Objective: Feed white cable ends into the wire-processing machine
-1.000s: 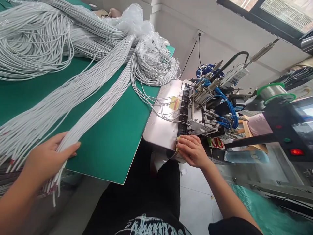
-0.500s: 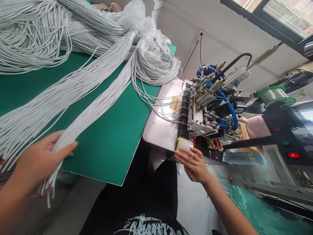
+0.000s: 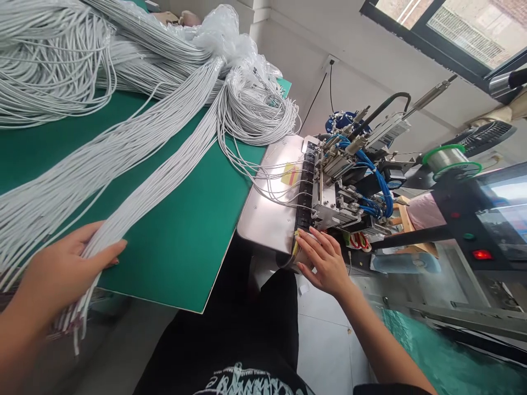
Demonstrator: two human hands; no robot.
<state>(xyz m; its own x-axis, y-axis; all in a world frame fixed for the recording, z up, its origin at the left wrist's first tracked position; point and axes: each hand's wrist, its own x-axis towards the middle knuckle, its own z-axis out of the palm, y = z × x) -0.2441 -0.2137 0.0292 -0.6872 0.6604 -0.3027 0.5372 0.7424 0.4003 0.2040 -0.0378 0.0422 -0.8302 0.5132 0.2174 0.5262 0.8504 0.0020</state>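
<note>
My left hand [image 3: 69,269] is wrapped round a bundle of white cables [image 3: 152,186] near its end, at the front edge of the green tabletop [image 3: 185,247]. The cut ends hang down below the hand. My right hand [image 3: 325,260] lies with fingers spread over a small pale block with yellow edging [image 3: 295,252], at the near end of the machine [image 3: 329,186]. That hand hides most of the block. Several white cables run across the machine's metal plate [image 3: 263,211] into its black slotted strip [image 3: 304,203].
A second loose cable bundle [image 3: 102,137] and coiled cables [image 3: 259,118] lie on the tabletop, with clear plastic wrap [image 3: 226,38] over some. To the right stand a wire spool [image 3: 448,162] and a control panel with a lit red switch [image 3: 481,255].
My right hand has moved forward over the pale block and covers more of it, fingers more spread. My left hand keeps its hold on the cables. The view has shifted slightly.
</note>
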